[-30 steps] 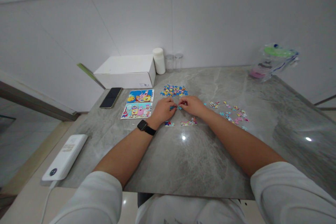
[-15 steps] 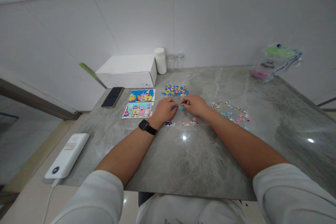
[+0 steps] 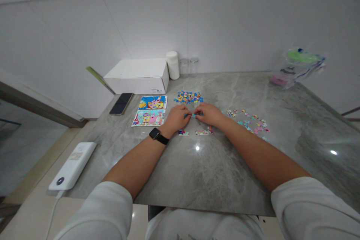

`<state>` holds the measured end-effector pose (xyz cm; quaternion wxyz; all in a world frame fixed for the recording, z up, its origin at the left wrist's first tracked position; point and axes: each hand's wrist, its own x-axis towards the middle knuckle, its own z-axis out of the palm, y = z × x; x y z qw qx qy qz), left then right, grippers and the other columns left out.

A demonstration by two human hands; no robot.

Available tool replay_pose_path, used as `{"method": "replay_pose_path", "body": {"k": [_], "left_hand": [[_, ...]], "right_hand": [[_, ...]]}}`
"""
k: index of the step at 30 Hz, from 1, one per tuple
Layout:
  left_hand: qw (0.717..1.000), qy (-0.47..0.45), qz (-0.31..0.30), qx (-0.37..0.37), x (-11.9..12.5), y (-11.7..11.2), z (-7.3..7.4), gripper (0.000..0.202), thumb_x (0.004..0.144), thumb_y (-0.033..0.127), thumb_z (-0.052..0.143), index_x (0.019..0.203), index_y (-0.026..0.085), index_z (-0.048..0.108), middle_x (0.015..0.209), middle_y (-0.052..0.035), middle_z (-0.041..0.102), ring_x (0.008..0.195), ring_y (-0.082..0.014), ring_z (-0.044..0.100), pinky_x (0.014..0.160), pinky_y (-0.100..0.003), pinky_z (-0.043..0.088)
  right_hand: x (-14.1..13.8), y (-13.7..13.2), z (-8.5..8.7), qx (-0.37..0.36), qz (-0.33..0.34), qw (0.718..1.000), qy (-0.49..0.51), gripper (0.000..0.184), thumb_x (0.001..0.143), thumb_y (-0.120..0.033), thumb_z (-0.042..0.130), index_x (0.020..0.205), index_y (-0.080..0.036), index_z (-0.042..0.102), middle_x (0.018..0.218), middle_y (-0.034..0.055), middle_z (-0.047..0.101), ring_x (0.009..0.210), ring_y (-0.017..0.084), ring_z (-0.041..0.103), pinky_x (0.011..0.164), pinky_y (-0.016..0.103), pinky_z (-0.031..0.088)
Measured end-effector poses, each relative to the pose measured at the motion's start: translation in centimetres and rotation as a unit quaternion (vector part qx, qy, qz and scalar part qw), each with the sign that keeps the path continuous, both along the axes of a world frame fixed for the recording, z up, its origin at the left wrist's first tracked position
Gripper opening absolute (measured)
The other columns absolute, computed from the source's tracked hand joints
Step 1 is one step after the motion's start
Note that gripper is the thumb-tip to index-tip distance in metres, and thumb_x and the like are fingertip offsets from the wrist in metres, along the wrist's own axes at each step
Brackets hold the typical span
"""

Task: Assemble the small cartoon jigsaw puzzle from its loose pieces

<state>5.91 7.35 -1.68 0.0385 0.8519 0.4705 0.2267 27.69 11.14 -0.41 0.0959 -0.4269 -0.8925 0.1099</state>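
Note:
My left hand (image 3: 179, 116) and my right hand (image 3: 207, 113) meet over the grey table, fingertips pinched on small light-blue jigsaw puzzle pieces (image 3: 193, 116) between them. The fingers partly cover these pieces. Just nearer to me lie two joined puzzle sections, a small red-and-blue one (image 3: 183, 132) and a longer pink one (image 3: 204, 131). Beyond my hands is a heap of blue and yellow puzzle pieces (image 3: 188, 97). Loose pastel pieces (image 3: 255, 123) are scattered right of my right forearm. Two cartoon picture cards, a blue one (image 3: 152, 102) and a pale one (image 3: 148, 118), lie left of my left hand.
At the back stand a white box (image 3: 137, 76), a white bottle (image 3: 173, 65) and two clear glasses (image 3: 189, 67). A phone (image 3: 121, 104) lies left of the cards. Nearer, a white corded device (image 3: 73, 165) rests at the left edge. A plastic bag (image 3: 295, 68) sits back right.
My right fingertips have come down and closed in on the light-blue pieces beside my left fingers. My left hand stays nearly in place.

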Motion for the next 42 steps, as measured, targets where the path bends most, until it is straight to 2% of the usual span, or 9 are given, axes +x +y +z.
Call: {"method": "replay_pose_path", "body": {"k": [7,11,15,21,25,29,34,42], "left_hand": [[1.000,-0.002,0.000,0.001,0.0,-0.1,-0.1,0.019,0.097,0.025,0.064,0.102,0.023,0.083,0.106,-0.0084,0.075,0.099,-0.0249,0.068,0.093,-0.041,0.053],[1.000,-0.007,-0.028,0.005,0.0,0.0,-0.2,0.020,0.098,0.026,0.065,0.108,0.024,0.082,0.108,-0.0078,0.076,0.102,-0.0247,0.068,0.095,-0.041,0.053],[0.998,-0.003,-0.062,0.002,0.0,0.0,-0.2,0.020,0.098,0.026,0.064,0.108,0.026,0.082,0.111,-0.0060,0.077,0.103,-0.0236,0.068,0.097,-0.041,0.052],[0.998,0.012,-0.062,0.001,0.0,-0.3,0.0,0.020,0.098,0.027,0.064,0.108,0.026,0.082,0.113,-0.0059,0.077,0.103,-0.0244,0.068,0.096,-0.042,0.052],[0.998,0.012,-0.067,0.001,0.0,-0.3,0.2,0.021,0.099,0.028,0.064,0.108,0.025,0.082,0.114,-0.0056,0.078,0.103,-0.0242,0.068,0.096,-0.042,0.051],[0.997,0.012,-0.075,-0.010,0.1,-0.4,0.4,0.022,0.099,0.028,0.062,0.107,0.026,0.082,0.116,-0.0048,0.078,0.103,-0.0237,0.068,0.095,-0.042,0.051],[0.997,0.021,-0.065,-0.020,0.3,-0.6,0.7,0.025,0.101,0.030,0.059,0.106,0.025,0.082,0.114,-0.0051,0.079,0.100,-0.0242,0.068,0.095,-0.043,0.050],[0.997,0.030,-0.071,-0.020,0.3,-0.7,0.9,0.026,0.102,0.030,0.057,0.107,0.025,0.082,0.114,-0.0058,0.079,0.101,-0.0241,0.069,0.095,-0.042,0.049]], "right_hand": [[-0.1,-0.2,0.2,0.003,-0.010,1.000,-0.016,0.020,0.095,-0.031,0.071,0.111,-0.024,0.081,0.111,0.0088,0.074,0.105,0.023,0.068,0.093,0.030,0.048],[0.0,-0.1,0.2,-0.002,-0.009,1.000,-0.014,0.022,0.095,-0.031,0.069,0.112,-0.024,0.082,0.110,0.0086,0.074,0.103,0.023,0.068,0.091,0.031,0.048],[0.1,0.1,0.3,-0.013,0.001,1.000,0.000,0.023,0.094,-0.025,0.066,0.110,-0.024,0.083,0.107,0.0071,0.075,0.103,0.022,0.068,0.092,0.030,0.048],[0.8,0.6,0.4,-0.005,-0.021,0.999,0.043,0.027,0.092,-0.016,0.065,0.113,-0.022,0.081,0.109,0.0061,0.077,0.093,0.019,0.067,0.091,0.029,0.049],[1.2,0.9,0.1,-0.005,-0.016,0.999,0.035,0.026,0.091,-0.022,0.070,0.115,-0.023,0.080,0.110,0.0068,0.076,0.098,0.020,0.068,0.092,0.030,0.049],[1.1,0.7,-0.2,-0.003,-0.007,1.000,-0.003,0.021,0.091,-0.028,0.073,0.110,-0.023,0.080,0.110,0.0079,0.075,0.106,0.023,0.068,0.095,0.031,0.049],[1.0,0.7,-0.1,-0.008,-0.022,0.999,-0.024,0.018,0.091,-0.028,0.071,0.106,-0.022,0.079,0.110,0.0078,0.075,0.104,0.022,0.068,0.094,0.030,0.049],[1.2,0.7,-0.1,-0.007,-0.015,1.000,-0.004,0.018,0.088,-0.025,0.073,0.105,-0.021,0.076,0.110,0.0077,0.076,0.105,0.022,0.068,0.094,0.030,0.048]]}}
